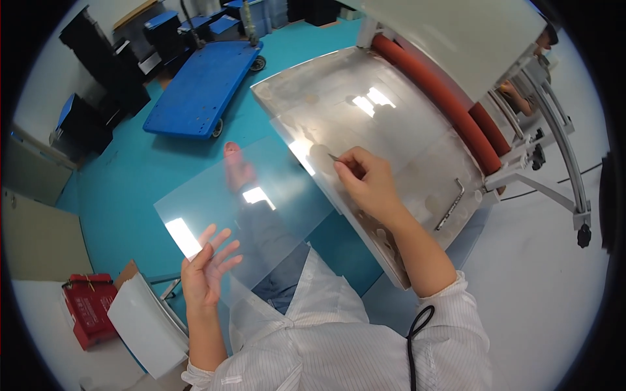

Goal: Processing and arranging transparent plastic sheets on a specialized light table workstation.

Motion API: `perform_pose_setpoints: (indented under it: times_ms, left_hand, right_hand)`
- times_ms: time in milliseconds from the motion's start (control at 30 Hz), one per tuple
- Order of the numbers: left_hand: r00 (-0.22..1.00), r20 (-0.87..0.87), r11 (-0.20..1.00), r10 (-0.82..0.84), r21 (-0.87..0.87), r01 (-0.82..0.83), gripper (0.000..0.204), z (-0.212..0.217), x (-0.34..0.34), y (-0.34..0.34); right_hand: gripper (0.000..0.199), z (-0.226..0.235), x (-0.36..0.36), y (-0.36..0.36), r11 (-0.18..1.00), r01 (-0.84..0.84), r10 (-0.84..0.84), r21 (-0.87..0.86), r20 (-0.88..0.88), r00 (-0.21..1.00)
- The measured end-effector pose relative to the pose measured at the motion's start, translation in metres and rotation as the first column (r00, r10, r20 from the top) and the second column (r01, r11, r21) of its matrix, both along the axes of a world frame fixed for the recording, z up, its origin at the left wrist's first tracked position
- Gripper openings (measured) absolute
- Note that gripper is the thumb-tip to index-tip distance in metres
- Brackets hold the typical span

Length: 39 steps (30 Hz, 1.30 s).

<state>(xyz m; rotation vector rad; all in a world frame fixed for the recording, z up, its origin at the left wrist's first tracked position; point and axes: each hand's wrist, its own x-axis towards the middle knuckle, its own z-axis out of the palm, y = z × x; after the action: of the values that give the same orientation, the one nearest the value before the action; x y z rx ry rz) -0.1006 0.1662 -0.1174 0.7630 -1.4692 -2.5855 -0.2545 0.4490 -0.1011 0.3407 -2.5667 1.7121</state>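
Observation:
A clear, stiff-looking sheet [293,195] slants in front of my body, and my legs show through it. My left hand [205,267] grips its near left edge, with the fingers seen at the sheet. The sheet's far right side meets the front edge of a metal table [391,140]. Over that table, close to its front edge, my right hand [365,179] is closed in a pinch. A small, thin, dark pointed piece [334,158] sticks out from its fingertips; its exact kind is too small to make out.
A hex key [450,205] lies on the metal table, right of my forearm. Red rollers [443,104] run along the table's far side. A blue platform cart [199,88] stands at far left. White sheets [147,322] and a red bag [91,309] sit at lower left.

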Motion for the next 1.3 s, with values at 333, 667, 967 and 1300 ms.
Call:
perform_pose_setpoints:
  times_ms: [333,667,967,1300]
  left_hand:
    - [0.999,0.042,0.999,-0.022,0.033,0.02,0.052,-0.019,0.004,-0.006]
    - [1.0,0.029,1.0,-0.008,-0.016,0.008,0.052,-0.014,-0.003,0.011]
    - [0.998,-0.005,0.995,-0.069,0.065,0.069,0.047,-0.017,-0.013,0.013]
    - [0.994,-0.047,0.975,-0.102,0.195,0.109,0.055,-0.045,-0.047,0.04]
  right_hand:
    - [0.014,-0.003,0.002,0.002,0.999,-0.044,0.046,0.018,-0.082,0.996]
    - [0.014,-0.008,0.0,0.004,0.997,-0.069,0.073,0.035,-0.122,0.99]
    - [0.012,-0.001,-0.002,0.002,0.996,0.029,-0.021,0.085,-0.103,0.994]
    - [0.01,-0.013,-0.001,-0.005,0.999,-0.009,0.011,0.044,-0.033,0.999]
